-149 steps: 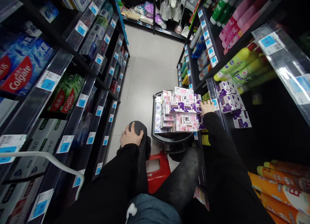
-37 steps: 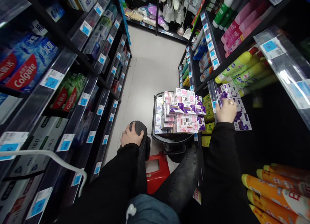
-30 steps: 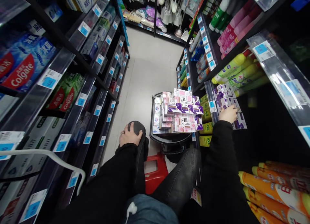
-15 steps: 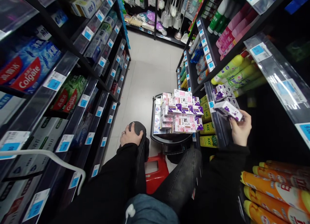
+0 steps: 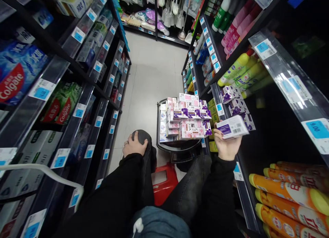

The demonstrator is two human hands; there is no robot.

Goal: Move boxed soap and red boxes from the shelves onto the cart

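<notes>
My right hand [image 5: 228,147] holds a white and purple soap box [image 5: 233,127], its printed back with a barcode facing up. Just beyond it, a small stack of purple Lux soap boxes [image 5: 238,107] sits on the right-hand shelf. Resting on my knee, my left hand [image 5: 135,144] has its fingers spread and holds nothing. Between my legs and the aisle, pink and purple Lux soap boxes [image 5: 191,131] are piled on a black-rimmed carrier [image 5: 177,150].
A red plastic stool [image 5: 168,188] is below my legs. Colgate packs [image 5: 63,109] line the left shelves. Orange bottles [image 5: 295,190] lie at the lower right, yellow bottles [image 5: 239,68] above the soap. A pale tiled floor [image 5: 151,66] runs ahead. A white cable [image 5: 43,167] crosses at left.
My right hand has moved left and nearer to me with the soap box, away from the shelf stack, and the box has turned. My left hand stays on the knee. The view has shifted slightly.
</notes>
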